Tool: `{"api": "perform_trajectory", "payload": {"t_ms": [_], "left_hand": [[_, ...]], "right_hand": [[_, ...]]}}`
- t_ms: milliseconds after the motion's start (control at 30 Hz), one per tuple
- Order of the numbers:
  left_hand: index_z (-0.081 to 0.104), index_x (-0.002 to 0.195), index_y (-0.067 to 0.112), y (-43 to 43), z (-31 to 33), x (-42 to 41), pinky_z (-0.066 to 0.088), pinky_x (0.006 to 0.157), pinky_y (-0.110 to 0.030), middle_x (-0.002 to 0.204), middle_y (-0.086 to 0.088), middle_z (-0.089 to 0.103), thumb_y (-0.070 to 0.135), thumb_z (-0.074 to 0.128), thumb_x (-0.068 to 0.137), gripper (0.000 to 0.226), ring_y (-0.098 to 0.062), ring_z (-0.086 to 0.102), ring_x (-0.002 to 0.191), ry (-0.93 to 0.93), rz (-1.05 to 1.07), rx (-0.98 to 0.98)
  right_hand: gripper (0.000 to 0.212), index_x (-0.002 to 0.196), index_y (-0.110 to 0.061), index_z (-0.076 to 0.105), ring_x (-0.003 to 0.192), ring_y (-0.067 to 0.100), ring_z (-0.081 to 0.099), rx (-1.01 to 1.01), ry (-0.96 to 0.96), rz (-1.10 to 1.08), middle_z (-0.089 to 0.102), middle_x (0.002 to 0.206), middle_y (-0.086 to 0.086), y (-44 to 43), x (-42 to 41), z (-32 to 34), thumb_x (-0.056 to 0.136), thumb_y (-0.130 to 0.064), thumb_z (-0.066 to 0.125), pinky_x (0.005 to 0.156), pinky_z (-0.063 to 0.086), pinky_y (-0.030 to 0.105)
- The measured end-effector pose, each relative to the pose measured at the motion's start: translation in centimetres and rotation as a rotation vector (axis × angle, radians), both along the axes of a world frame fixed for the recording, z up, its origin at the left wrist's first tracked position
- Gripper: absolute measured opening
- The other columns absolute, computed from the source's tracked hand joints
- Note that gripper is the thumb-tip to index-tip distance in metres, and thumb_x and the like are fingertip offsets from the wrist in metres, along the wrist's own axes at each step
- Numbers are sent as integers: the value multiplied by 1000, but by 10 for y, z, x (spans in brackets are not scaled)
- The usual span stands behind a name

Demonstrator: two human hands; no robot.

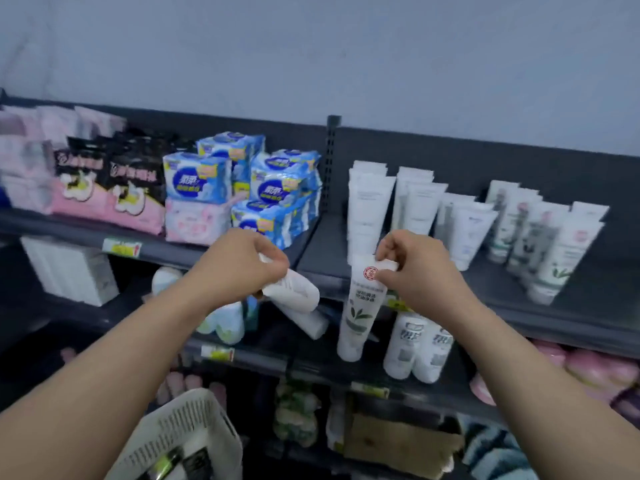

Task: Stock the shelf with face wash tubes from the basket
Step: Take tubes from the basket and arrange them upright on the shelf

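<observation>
— Where are the hands?
— Centre frame. The right hand (415,271) pinches the crimped end of a leaf-printed face wash tube (360,306), which hangs cap-down in front of the shelf (571,306). The left hand (239,268) grips two white tubes (298,289).
— And the basket (194,407)?
— Lower left.

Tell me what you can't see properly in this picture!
Head view:
Basket: cut off by the bottom edge; contents mostly unseen.
White tubes in the left hand: fingers hide their ends.
Leaf-print tube in the right hand: small print blurred.
Pink packs, far left: blurred.
</observation>
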State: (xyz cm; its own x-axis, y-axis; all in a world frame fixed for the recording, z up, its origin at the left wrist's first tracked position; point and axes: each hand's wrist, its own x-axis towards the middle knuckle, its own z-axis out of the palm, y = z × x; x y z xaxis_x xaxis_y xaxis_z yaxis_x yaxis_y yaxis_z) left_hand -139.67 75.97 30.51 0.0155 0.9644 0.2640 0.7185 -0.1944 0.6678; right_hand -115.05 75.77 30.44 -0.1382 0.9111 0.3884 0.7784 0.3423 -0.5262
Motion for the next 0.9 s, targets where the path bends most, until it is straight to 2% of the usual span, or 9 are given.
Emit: {"api": "perform_trajectory", "payload": {"t_ms": [100,200,367,400,500,533,633,767,900], "left_hand": [[74,77,16,7,23,53,52,54,-26,62,-7,72,21,69,74,8,-12,60,46,-155,-99,-87],[73,79,6,13,40,106,48,50,-21,59,-7,69,26,82,67,24,-13,57,44,-246,-212,-131],[70,91,-3,28,60,188,55,79,-37,74,-7,72,33,89,50,58,-17,66,62,-295,-368,-232],[69,95,0,34,62,203,57,79,-34,79,-6,74,32,90,50,59,-16,69,66,-293,-375,-252],[68,95,10,53,61,248,50,52,-14,80,-2,72,21,89,58,43,-9,67,63,-240,-355,-252],[69,91,11,62,57,262,51,53,-14,78,-1,71,20,88,58,39,-10,66,65,-217,-332,-239],[72,77,9,89,44,297,57,74,-33,73,-3,73,33,88,50,39,-21,69,76,-135,-252,-217],[57,63,10,110,31,336,44,52,-26,57,-4,64,38,83,64,38,-16,58,54,-19,-148,-184],[48,58,12,125,22,359,41,46,-23,51,-6,59,40,79,65,42,-19,54,44,61,-59,-142]], "right_hand": [[21,78,-23,58,61,3,46,38,5,-74,54,70,-11,-10,49,27,74,-6,70,54,36,21],[24,74,-24,58,59,6,47,87,-2,-150,54,67,-11,-16,97,46,71,-4,70,54,38,23],[21,76,-21,60,58,10,50,107,2,-232,55,67,-10,-25,179,65,70,-3,71,51,41,21],[21,76,-20,60,55,9,50,106,-1,-241,55,66,-9,-26,196,68,70,-4,72,48,39,18],[22,74,-22,60,53,8,52,101,-5,-284,60,68,-8,-27,244,76,69,-5,74,45,39,13],[23,73,-22,60,54,9,54,103,-9,-300,62,69,-7,-26,260,77,68,-5,75,46,40,14],[24,72,-22,60,55,12,56,91,8,-345,63,70,-5,-23,301,79,68,-5,76,46,43,21],[26,70,-23,60,63,13,59,101,-7,-409,64,72,-6,-14,346,81,66,-4,77,53,46,24],[25,75,-22,59,68,13,62,86,8,-447,65,76,-5,5,375,77,70,-3,75,52,44,22]]}}
